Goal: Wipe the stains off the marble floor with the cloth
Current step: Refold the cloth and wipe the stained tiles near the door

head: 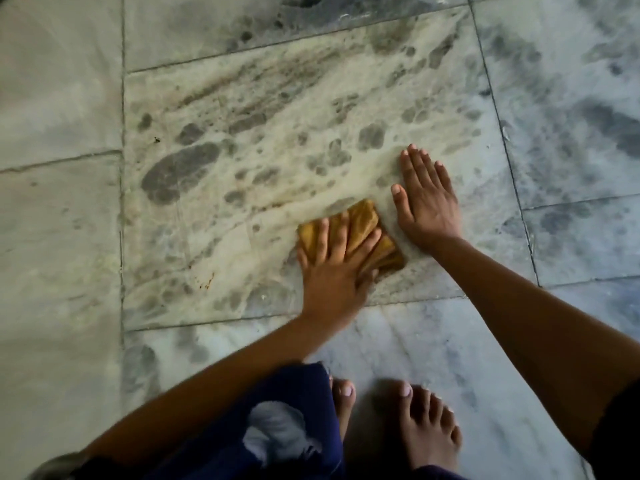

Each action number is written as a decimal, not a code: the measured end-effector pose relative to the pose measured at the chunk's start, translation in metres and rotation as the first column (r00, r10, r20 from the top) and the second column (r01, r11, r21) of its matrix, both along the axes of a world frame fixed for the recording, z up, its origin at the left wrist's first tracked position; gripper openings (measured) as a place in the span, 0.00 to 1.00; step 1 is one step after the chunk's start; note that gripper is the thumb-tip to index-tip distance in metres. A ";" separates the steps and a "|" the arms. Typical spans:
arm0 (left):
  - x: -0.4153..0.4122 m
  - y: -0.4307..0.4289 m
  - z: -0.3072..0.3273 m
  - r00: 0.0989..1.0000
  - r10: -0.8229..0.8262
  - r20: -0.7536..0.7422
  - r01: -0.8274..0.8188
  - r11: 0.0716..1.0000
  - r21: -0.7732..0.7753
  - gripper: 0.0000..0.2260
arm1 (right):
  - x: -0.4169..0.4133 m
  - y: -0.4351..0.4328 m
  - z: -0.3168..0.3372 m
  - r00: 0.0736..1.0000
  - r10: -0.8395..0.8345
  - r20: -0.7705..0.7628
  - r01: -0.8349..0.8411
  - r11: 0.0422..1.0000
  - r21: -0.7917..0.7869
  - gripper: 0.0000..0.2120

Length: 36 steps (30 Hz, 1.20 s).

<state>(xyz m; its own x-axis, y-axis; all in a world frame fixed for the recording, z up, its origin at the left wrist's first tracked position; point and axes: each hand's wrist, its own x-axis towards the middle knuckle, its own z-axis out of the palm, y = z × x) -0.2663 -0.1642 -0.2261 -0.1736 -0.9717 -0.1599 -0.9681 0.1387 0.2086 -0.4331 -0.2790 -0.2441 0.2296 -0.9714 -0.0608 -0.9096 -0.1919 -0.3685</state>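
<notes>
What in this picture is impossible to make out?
Head view:
The floor under the cloth: covered by it and the left hand.
The left foot: mostly behind the blue garment.
A grey thing, bottom-left corner: cut off, blurred.
The dark patches: stain or natural marbling, unclear.

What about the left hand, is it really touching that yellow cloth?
Touching. The head view shows the left hand lying on the yellow cloth, with its fingers spread flat across the fabric.
</notes>
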 end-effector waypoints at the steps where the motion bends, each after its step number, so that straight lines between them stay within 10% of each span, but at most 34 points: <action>1: 0.000 -0.020 0.002 0.999 -0.045 -0.006 0.045 0.999 0.009 0.24 | 0.000 0.000 0.000 1.000 0.005 0.000 -0.005 1.000 -0.003 0.32; 12: 0.075 -0.042 0.003 0.867 0.494 0.065 -0.494 0.869 -0.006 0.26 | 0.001 0.000 0.005 0.999 0.024 0.027 -0.024 1.000 0.015 0.33; 19: 0.059 -0.064 0.009 0.990 0.066 0.122 -0.071 0.997 0.034 0.25 | 0.040 -0.007 0.018 0.993 0.093 0.077 -0.092 0.996 -0.015 0.33; 26: 0.120 -0.039 0.008 0.859 0.501 0.105 -0.504 0.863 0.006 0.24 | 0.065 -0.005 0.008 0.974 0.229 0.004 -0.229 0.973 0.026 0.34; 32: 0.063 -0.014 0.002 0.981 0.175 0.088 -0.171 0.984 -0.051 0.24 | 0.065 -0.007 0.005 0.973 0.228 -0.029 -0.228 0.974 0.009 0.32; 36: 0.105 -0.090 0.002 0.961 0.248 0.124 -0.248 0.969 -0.013 0.25 | 0.065 -0.008 0.000 0.971 0.234 -0.042 -0.234 0.972 0.004 0.31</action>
